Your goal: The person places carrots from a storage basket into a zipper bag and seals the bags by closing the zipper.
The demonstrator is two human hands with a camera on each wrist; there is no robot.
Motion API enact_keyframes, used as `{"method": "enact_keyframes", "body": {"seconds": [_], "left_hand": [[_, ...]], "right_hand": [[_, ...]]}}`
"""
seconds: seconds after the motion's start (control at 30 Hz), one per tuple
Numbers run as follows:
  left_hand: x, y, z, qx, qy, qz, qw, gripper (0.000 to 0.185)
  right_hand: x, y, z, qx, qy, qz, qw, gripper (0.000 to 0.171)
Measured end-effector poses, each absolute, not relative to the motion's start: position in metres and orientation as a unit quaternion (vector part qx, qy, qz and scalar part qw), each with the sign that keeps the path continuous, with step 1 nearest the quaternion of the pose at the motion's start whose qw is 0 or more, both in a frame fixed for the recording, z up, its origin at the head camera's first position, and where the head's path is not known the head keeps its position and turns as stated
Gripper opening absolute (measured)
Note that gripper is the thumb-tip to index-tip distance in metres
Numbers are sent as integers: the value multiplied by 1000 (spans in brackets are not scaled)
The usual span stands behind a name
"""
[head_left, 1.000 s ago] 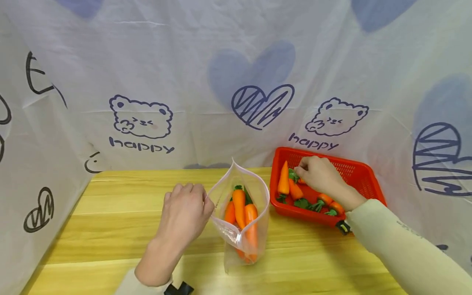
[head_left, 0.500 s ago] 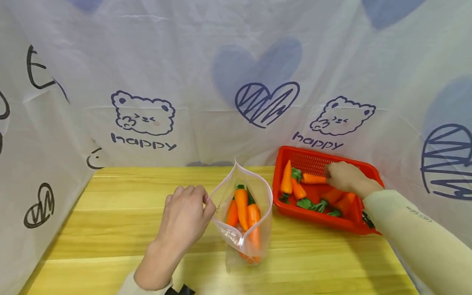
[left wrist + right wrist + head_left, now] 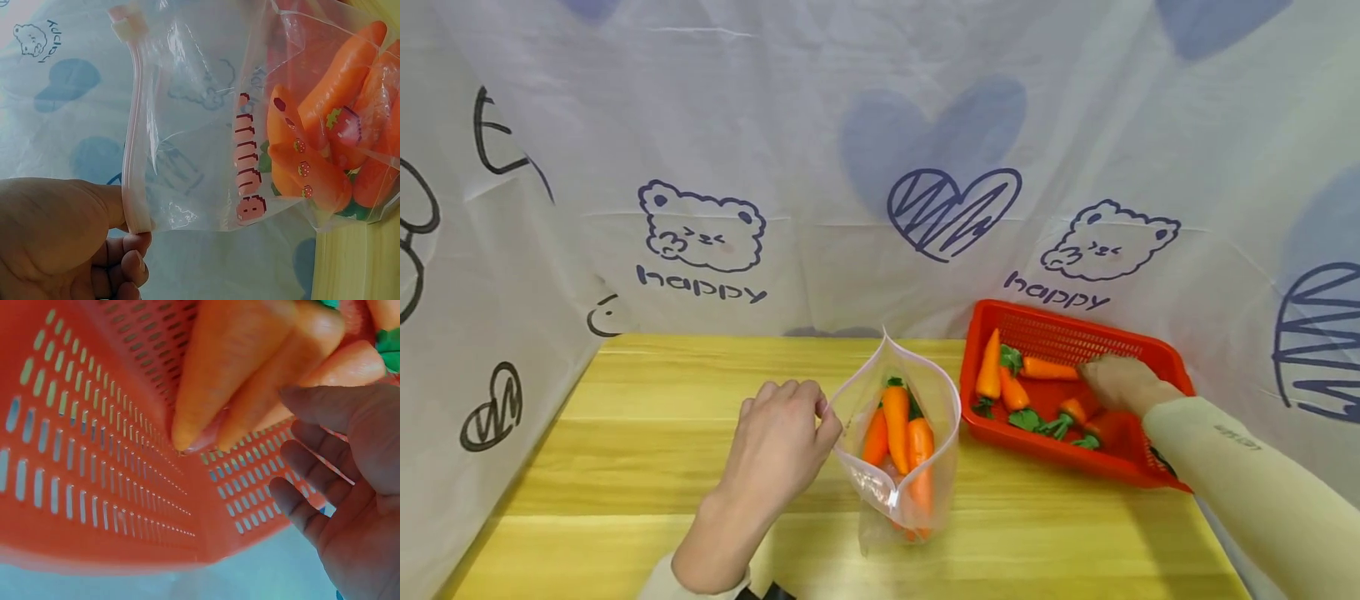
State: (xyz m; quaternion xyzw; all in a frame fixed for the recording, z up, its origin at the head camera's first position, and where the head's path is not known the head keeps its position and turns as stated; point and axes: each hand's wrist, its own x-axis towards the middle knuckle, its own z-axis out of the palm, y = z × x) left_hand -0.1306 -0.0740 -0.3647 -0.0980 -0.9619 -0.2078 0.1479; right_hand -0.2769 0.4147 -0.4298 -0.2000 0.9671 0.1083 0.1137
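My left hand (image 3: 778,442) pinches the left edge of a clear zip bag (image 3: 874,527) between thumb and finger. The bag stands with its mouth spread, and several orange carrots (image 3: 895,425) with green tops lie inside. In the left wrist view, the thumb presses one end of the pink-white zip strip (image 3: 134,150). My right hand (image 3: 1120,382) reaches into the right part of a red plastic basket (image 3: 1052,450). There the right wrist view shows its fingers loosely extended beside several carrots (image 3: 234,350), gripping none.
More carrots (image 3: 988,371) lie at the basket's left side, and one carrot (image 3: 1048,368) lies across its back. A white printed curtain (image 3: 820,167) hangs behind and to the left of the wooden table (image 3: 662,392).
My right hand has moved rightward within the basket, from the carrots at its left to its right side. The left hand keeps hold of the bag, and the view has shifted slightly.
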Motion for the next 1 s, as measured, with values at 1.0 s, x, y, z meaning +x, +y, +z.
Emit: {"method": "enact_keyframes", "body": {"seconds": [1.0], "left_hand": [[-129, -74, -364, -87, -965, -221, 108, 14]], "right_hand": [[-256, 417, -414, -219, 968, 82, 93, 34]]}}
